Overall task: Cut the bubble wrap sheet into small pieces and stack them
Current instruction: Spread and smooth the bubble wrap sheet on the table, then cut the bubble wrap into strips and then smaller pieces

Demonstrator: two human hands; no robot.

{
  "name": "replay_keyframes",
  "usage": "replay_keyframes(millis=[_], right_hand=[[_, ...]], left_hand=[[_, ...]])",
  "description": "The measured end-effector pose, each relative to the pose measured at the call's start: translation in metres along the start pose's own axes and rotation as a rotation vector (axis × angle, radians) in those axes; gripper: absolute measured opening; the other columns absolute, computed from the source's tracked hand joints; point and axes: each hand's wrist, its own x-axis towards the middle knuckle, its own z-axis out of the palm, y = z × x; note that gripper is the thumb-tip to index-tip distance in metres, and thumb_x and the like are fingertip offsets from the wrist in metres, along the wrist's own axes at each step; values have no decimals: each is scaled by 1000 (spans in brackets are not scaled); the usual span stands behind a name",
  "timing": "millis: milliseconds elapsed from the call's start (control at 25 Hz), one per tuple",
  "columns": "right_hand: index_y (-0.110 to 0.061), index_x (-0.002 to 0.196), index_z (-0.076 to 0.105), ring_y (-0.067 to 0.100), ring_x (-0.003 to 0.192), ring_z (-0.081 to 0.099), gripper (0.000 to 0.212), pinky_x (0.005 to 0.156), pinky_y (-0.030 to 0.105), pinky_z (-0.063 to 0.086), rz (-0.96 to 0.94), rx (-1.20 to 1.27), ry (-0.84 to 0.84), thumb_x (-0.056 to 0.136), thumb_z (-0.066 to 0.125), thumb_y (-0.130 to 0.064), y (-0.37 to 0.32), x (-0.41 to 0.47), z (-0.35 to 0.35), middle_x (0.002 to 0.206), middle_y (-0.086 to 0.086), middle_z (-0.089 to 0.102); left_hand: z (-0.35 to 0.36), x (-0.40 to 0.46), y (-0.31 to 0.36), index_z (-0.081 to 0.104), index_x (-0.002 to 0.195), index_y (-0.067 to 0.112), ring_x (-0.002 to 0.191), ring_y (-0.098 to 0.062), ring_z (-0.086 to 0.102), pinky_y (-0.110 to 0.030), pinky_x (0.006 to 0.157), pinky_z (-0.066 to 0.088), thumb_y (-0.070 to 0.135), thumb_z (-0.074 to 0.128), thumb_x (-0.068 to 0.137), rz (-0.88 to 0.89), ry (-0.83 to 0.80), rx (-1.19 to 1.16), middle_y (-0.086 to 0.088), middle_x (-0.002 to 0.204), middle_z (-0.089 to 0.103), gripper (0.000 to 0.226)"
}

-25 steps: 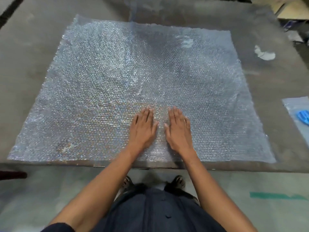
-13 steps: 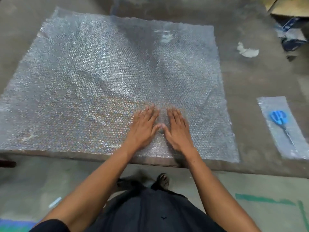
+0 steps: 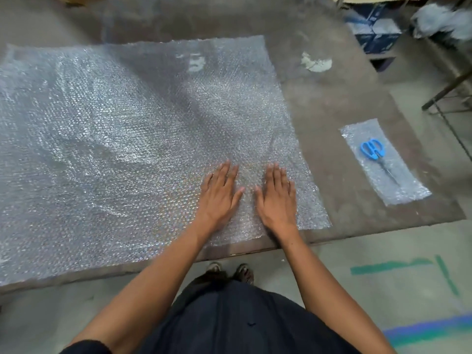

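Both my hands flat, left hand point(image 3: 219, 194) and right hand point(image 3: 277, 198) pressing fingers-straight on large clear bubble wrap sheet point(image 3: 115, 139), sheet spread across brown table point(image 3: 332, 103), blue-handled scissors point(image 3: 376, 155) on small bubble wrap strip point(image 3: 406, 186) well right

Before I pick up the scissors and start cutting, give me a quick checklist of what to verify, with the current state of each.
1. Bubble wrap sheet spread flat on the table: ok, only slight ripples.
2. Left hand and right hand free: ok, both rest flat on the sheet, holding nothing.
3. Scissors within view: ok, to the right, lying on a small bubble wrap piece.
4. Scissor blades closed: cannot tell.
5. Sheet's left edge on the table: cannot tell, out of frame.
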Motion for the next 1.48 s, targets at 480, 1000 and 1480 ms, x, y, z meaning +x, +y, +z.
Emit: replay_keyframes(millis=[480, 1000, 1480], right_hand=[[-28, 170, -7, 14, 162, -20, 73, 132, 46, -9, 115, 34, -5, 110, 9, -66, 43, 0, -13, 176, -6, -20], [-21, 171, 2, 18, 165, -3, 70, 132, 46, 0, -72, -11, -6, 113, 21, -56, 129, 9, -63, 179, -2, -2], [-8, 137, 58, 38, 113, 58, 43, 95, 49, 46, 138, -54, 211, 96, 65, -20, 324, 88, -136, 123, 17, 60]], left_hand=[[13, 44, 37, -17, 166, 29, 162, -19, -16, -51, 130, -7, 62, 10, 111, 268, -142, 94, 3, 173, -26, 70], [42, 75, 138, 40, 158, 25, 150, -16, 37, -45, 123, 30, 40, 46, 110, 266, 160, -60, 2, 164, 40, 50], [121, 179, 358, 57, 138, 4, 85, -27, 76, -48, 80, 64, 19, 70, 97, -434, 70, -986, 3, 96, 69, 46]])
